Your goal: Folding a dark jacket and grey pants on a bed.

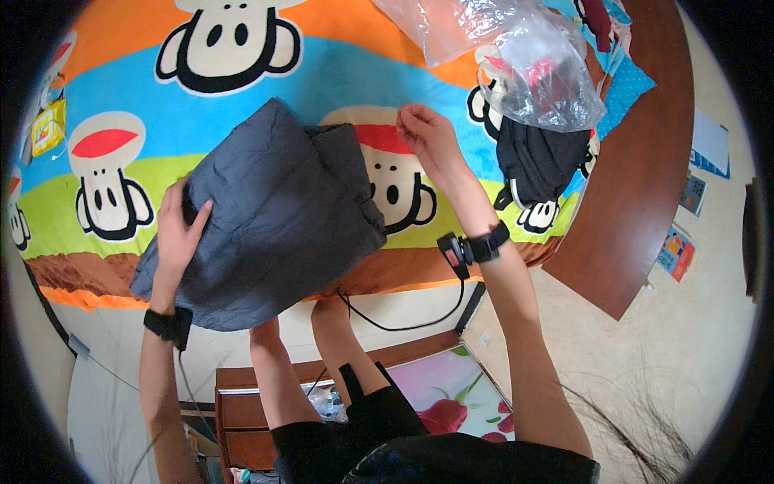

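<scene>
A dark grey folded garment or cloth, perhaps quilted (272, 218), lies at the near edge of a bed spread with a colourful monkey-print blanket (357, 66). My left hand (181, 227) rests at the left side of the grey cloth, thumb on top; part of the fingers is hidden at its edge, so a firm hold cannot be told. My right hand (426, 136) is raised to the right of the cloth, touching nothing visible, its fingers bent and close together. Each wrist wears a black strap with a small device and a cable.
A clear plastic bag (544, 78) and a black cloth item (538, 160) lie on the blanket's right side. Beyond them stands a brown wooden surface (641, 199). A yellow packet (48, 127) is at far left. Below are a drawer unit (242, 411) and a flower-print panel (459, 399).
</scene>
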Demonstrator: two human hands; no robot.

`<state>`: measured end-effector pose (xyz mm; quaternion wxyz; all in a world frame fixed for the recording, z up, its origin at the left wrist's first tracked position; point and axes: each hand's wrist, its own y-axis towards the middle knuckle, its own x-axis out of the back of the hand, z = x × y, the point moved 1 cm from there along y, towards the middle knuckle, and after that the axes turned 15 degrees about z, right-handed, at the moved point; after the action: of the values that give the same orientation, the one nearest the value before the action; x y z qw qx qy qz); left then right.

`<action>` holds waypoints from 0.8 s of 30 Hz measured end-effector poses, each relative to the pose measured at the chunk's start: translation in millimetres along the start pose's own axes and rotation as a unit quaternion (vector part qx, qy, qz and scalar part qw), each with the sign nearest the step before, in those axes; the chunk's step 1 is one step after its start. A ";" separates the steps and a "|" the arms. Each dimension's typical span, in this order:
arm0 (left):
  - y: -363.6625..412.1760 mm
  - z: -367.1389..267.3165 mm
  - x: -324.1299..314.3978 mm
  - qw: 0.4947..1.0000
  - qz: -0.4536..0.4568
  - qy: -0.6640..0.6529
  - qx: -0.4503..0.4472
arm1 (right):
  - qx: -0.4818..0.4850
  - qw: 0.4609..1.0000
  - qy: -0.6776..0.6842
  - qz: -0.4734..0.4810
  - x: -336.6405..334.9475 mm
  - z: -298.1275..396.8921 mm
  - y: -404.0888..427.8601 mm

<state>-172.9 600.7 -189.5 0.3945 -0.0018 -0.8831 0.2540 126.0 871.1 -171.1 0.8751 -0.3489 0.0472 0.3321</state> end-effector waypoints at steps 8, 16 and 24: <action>32.1 -17.9 11.8 0.994 -0.031 -0.077 -0.074 | -0.017 0.985 0.102 0.139 -75.3 22.8 -46.0; -70.5 -57.0 6.8 0.982 -0.067 -0.035 -0.175 | -0.011 0.991 -0.002 0.130 -92.5 21.1 -50.3; -167.3 -101.6 -15.1 0.887 -0.048 0.015 -0.459 | -0.047 0.875 -0.450 0.175 -87.2 -40.2 -21.9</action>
<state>-58.6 497.3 -67.8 0.3749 -0.1442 -0.8940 -0.1987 77.9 785.7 -161.2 0.7124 -0.1886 -0.3067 0.6024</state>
